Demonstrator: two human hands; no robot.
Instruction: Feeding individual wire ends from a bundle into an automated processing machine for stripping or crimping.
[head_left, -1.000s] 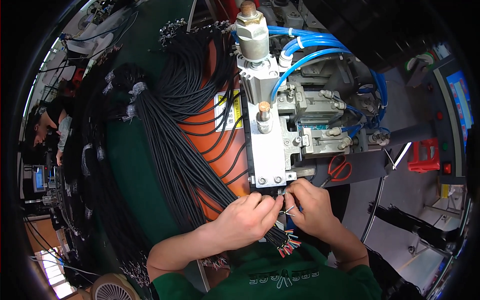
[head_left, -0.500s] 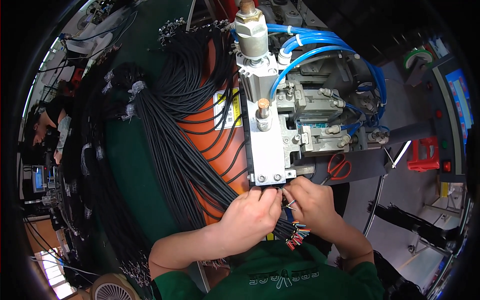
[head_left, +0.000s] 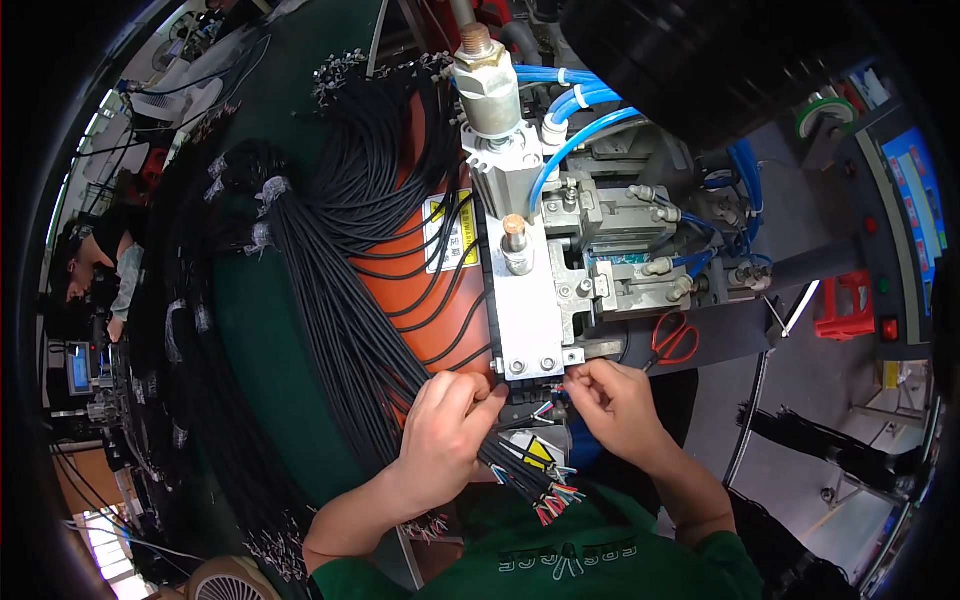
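My left hand (head_left: 446, 432) is curled beside the near left corner of the white metal clamp block (head_left: 530, 310). Its thumb and fingertips close together there, probably on a black cable, but the fingers cover what they hold. At the block's near right corner, my right hand (head_left: 618, 408) makes a pinch; whatever lies between its fingertips is too small to make out. Between the hands, a short cable end with fanned coloured wires (head_left: 543, 410) shows under the block. Below my left hand, a bundle of black cables (head_left: 525, 472) ends in stripped red, white and blue wires.
Long black cables (head_left: 320, 270) run over the orange plate (head_left: 440, 325) and green table (head_left: 250, 330). Blue air hoses (head_left: 590, 97) feed the cylinders at the back. Red-handled scissors (head_left: 677, 340) lie right of the block; a control screen (head_left: 912, 205) stands at far right.
My hands have drawn apart: the left moved left, the right stays by the block's corner. The bundle's wire ends shifted left and nearer me, and a dark shape now covers part of the hoses.
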